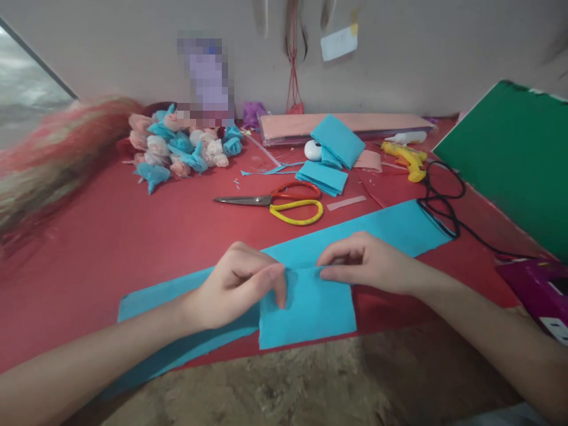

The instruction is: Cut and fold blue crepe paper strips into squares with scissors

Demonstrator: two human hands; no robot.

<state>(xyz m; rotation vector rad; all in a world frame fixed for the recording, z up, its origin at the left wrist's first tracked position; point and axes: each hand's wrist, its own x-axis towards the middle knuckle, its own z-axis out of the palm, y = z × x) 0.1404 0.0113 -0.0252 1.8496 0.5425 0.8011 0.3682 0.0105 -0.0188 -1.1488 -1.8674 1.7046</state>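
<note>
Left hand [248, 284] pinches the top edge of the folded blue paper [308, 313], apparently to steady the fold; scissors [284, 202] lie beyond on the red desk [177, 236]. Right hand [364, 263], thumb and forefinger nearly together, meets that edge, likely keeping it straight.

**Bare hands facing inward**

The left hand [242, 281] is resting its thumb along a downward-bending index finger. The right hand [373, 263] is pinching thumb and forefinger together. Both forearms are slanting in from opposite sides.

Soft light, slightly blurred edges
</note>
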